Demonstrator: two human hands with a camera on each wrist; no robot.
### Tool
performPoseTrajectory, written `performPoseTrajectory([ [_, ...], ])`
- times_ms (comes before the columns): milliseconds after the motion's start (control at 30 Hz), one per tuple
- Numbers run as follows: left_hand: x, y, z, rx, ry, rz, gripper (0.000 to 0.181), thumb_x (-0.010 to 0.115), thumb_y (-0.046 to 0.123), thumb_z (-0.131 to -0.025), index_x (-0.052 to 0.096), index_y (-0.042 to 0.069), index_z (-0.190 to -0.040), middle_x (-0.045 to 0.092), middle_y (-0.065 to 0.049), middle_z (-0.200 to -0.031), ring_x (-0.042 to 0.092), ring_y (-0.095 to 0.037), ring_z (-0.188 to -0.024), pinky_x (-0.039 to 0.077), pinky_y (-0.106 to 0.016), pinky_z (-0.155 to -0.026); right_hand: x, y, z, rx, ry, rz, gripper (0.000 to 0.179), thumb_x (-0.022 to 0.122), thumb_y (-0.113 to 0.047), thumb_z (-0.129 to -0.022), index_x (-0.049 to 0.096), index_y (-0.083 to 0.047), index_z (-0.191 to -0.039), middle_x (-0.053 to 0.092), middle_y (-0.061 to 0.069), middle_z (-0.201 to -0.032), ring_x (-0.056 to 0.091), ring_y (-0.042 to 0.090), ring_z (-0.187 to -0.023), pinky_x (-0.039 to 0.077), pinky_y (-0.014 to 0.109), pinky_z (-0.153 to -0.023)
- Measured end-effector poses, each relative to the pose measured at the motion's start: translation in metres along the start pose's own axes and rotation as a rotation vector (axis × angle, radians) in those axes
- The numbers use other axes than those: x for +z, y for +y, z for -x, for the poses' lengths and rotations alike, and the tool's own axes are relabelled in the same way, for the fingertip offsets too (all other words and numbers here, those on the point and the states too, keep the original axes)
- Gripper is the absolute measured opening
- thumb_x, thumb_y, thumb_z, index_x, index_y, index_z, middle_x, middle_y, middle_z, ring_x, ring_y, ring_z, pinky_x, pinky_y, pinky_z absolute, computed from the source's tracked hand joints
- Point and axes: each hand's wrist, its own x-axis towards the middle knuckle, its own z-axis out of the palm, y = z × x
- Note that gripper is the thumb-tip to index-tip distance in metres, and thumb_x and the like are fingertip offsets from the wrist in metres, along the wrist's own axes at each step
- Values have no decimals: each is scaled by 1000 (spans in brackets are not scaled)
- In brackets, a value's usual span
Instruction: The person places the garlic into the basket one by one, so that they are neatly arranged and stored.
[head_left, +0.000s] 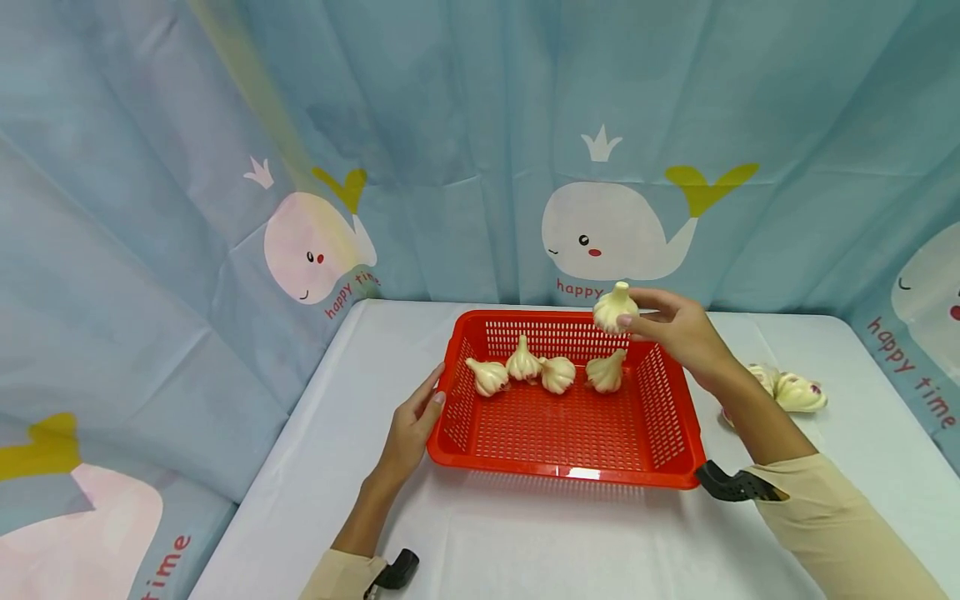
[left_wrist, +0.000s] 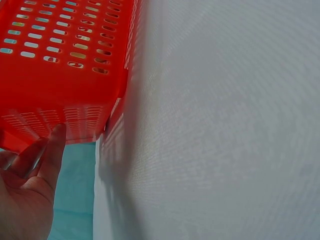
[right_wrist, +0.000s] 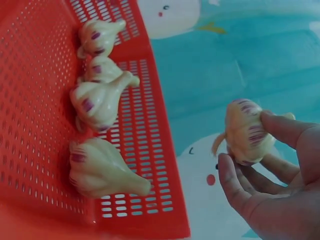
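Note:
My right hand pinches a garlic bulb between thumb and fingers, above the back right rim of a red plastic basket. In the right wrist view the held garlic shows purple streaks and roots, clear of the basket wall. Several more garlic bulbs lie in a row toward the back of the basket. At the basket's left end, my left hand rests its fairly straight fingers against the outer wall, as the left wrist view also shows.
More garlic bulbs lie on the white tabletop right of the basket, partly hidden by my right forearm. A blue curtain with whale prints hangs behind the table and along its sides.

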Motion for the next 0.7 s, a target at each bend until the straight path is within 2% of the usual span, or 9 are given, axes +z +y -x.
performPoseTrajectory([
  [133,0,-1,0,3,0,-2,53,52,31,-113,42,22,-164,43,-1,-167,48,-29,-149,52,-37,-108,5,2,-6,31,-27,36,62,72,-37,-102,53,-9,-155,58,14,-151,66,16,-125,55,25,-102],
  [233,0,-2,0,7,2,-4,53,52,31,-113,42,22,-165,43,-2,-167,49,-29,-149,52,-39,-109,10,4,-11,49,-42,51,63,74,-39,-101,54,-11,-154,59,12,-149,62,29,-132,52,39,-111],
  [367,-1,-2,0,4,3,-1,53,52,31,-113,42,24,-164,44,0,-167,49,-28,-148,52,-38,-109,16,3,-16,57,-69,49,63,77,-37,-99,56,-11,-152,58,13,-148,61,37,-135,49,56,-114],
  [467,-1,-2,0,8,1,0,53,52,30,-113,42,23,-164,43,-1,-167,48,-28,-149,51,-38,-109,22,2,-19,68,-89,53,63,78,-37,-98,56,-11,-151,57,13,-149,59,38,-137,50,58,-113],
  [700,-1,-2,-1,6,-6,-4,53,51,29,-113,41,22,-165,42,-2,-168,49,-28,-149,52,-37,-109,34,4,-28,80,-136,51,59,81,-33,-95,61,-12,-147,63,12,-144,65,33,-129,56,50,-106],
])
